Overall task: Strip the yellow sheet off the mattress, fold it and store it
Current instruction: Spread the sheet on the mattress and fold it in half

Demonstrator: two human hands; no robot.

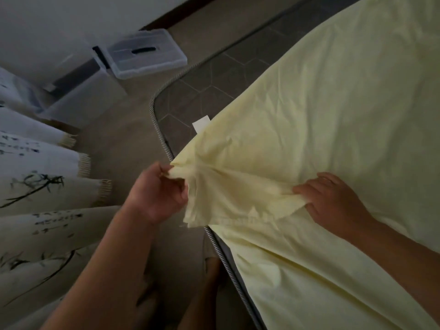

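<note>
The pale yellow sheet [333,129] covers most of the grey mattress [190,101], whose near-left corner lies bare with a white label. The sheet's corner is pulled off that mattress corner and bunched. My left hand [159,191] pinches the bunched corner at the mattress edge. A little to the right, my right hand [333,203] grips a fold of the sheet on top of the mattress, fingers curled into the cloth.
A clear plastic storage box [145,53] with a lid stands on the floor at the back left. Curtains [35,182] printed with bamboo hang along the left. A strip of tan floor [119,139] runs between the curtains and the mattress.
</note>
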